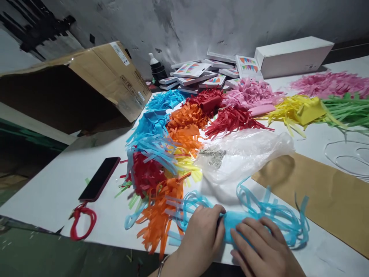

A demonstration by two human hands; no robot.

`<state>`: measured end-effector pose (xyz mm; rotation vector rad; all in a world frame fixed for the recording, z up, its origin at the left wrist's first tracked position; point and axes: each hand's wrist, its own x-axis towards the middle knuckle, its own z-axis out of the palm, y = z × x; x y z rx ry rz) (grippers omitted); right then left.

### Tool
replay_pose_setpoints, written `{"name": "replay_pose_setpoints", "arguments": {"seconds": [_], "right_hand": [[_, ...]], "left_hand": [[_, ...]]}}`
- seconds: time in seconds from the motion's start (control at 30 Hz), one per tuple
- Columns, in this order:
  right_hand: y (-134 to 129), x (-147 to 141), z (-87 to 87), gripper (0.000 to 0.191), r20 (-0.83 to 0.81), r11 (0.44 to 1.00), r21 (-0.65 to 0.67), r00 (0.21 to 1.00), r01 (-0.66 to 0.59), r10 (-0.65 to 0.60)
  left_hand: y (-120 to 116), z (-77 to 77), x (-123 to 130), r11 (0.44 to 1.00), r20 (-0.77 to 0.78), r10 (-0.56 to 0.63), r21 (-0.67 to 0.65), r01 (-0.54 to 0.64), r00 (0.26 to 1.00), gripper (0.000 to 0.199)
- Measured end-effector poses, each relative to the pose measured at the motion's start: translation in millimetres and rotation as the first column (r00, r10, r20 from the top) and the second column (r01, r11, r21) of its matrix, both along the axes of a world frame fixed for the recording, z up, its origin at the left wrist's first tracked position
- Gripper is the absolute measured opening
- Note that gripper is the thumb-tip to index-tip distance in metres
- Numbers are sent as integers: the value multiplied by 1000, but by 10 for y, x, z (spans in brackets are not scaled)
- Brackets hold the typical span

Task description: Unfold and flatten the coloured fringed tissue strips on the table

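A light blue tissue-paper tassel (231,222) with a plain middle band and fringed strips at both ends lies at the front edge of the table. My left hand (203,231) is closed on the left end of the band, thumb and fingers pinching it. Across the right part of the band lie the bent fingers of my right hand (262,246), gripping the paper, its thumb lower down. An orange fringed tassel (165,207) is just left of my left hand. Behind the blue tassel is a crumpled clear plastic bag (248,150).
Fringed bundles in red (230,121), pink (249,94) and yellow (302,109) spread across the table (52,192). A phone (99,179) lies left, brown card (323,196) right. Farther back are a cardboard box (112,77), flat printed boxes (191,69) and a white box (294,57).
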<state>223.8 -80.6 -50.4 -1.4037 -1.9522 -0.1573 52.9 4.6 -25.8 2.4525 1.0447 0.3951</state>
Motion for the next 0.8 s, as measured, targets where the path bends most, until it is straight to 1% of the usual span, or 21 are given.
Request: {"name": "replay_pose_setpoints", "arguments": {"seconds": [0.07,0.1,0.17,0.23,0.27,0.33,0.37,0.4,0.47,0.53,0.57,0.63,0.7,0.8], "right_hand": [[-28,-65,-84,27,-59,1000,6,998,22,-21],[-47,-81,-136,28,-64,1000,-2,998,26,-26],[-81,-83,-226,30,-50,1000,-19,999,11,-12],[-98,-67,-275,32,-26,1000,-9,1000,1,-1],[-98,-61,-282,32,-14,1000,10,1000,-1,1],[-83,-61,-262,30,-7,999,36,1000,7,-7],[-71,-68,-239,30,-23,999,45,1000,14,-13],[-59,-78,-209,30,-52,999,41,998,24,-21],[-38,-99,-143,28,-140,999,5,989,44,-43],[-29,-111,-94,25,-197,999,-22,979,45,-48],[-32,-111,-84,24,-194,999,-29,980,40,-45],[-53,-95,-101,27,-134,999,-20,990,36,-39],[-95,-63,-149,33,-57,999,-18,998,40,-41],[-158,-17,-198,33,-43,996,-60,997,69,-71]], "left_hand": [[31,6,-3,1000,-27,1,2,-1,1000,22],[60,7,-19,1000,-53,10,3,-10,999,24],[148,13,-87,999,-129,49,20,-47,990,26],[253,47,-195,994,-184,99,70,-87,978,25],[294,78,-254,988,-181,125,114,-105,976,23],[320,161,-350,966,-96,156,222,-132,983,18],[297,201,-374,956,-34,140,264,-126,990,16],[250,230,-379,951,21,94,295,-96,995,14],[112,235,-331,945,77,-63,326,34,995,16],[-24,156,-245,932,73,-206,319,173,976,15],[-72,95,-204,926,71,-242,316,208,968,15],[-113,-30,-158,928,76,-256,299,223,964,20],[-94,-112,-172,934,87,-252,282,219,964,22],[-25,-120,-265,946,95,-244,245,215,965,18]]}}
